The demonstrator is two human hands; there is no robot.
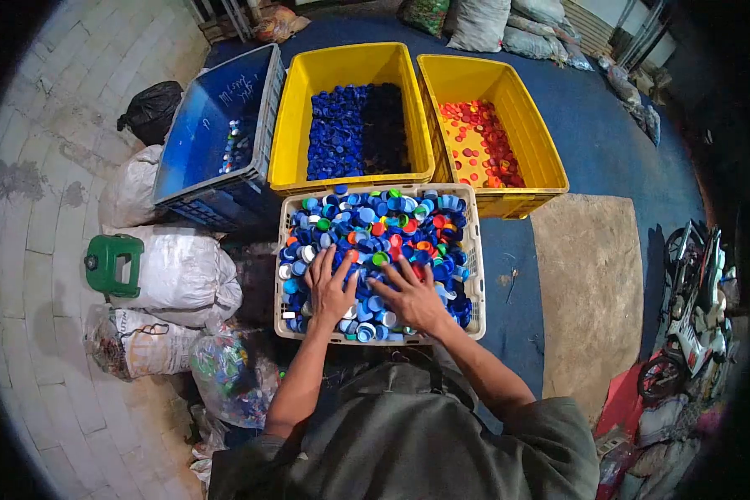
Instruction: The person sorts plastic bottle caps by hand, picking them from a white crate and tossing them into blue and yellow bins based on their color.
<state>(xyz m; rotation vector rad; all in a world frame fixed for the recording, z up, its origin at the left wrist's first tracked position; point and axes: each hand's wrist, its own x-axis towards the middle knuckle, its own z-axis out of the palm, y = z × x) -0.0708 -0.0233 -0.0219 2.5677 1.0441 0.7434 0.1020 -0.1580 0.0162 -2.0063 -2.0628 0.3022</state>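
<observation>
A white tray (477,258) full of mixed bottle caps (367,215), mostly blue with some red, green, orange and white, lies in front of me. My left hand (331,287) rests on the caps left of the middle, fingers spread. Right of the middle, my right hand (412,298) lies on the caps too, its fingers apart. Neither hand grips a cap that I can see. Beyond the tray stand a yellow bin (423,125) holding dark blue caps, another yellow bin (550,167) with red caps, and a blue bin (183,158) with a few caps.
On the left, a green container (114,265) sits by white sacks (183,271) and a clear bag of bottles or caps (229,371). A brown mat (592,292) lies right of the tray. Sacks (479,23) stand at the back, and a motorcycle (679,333) is far right.
</observation>
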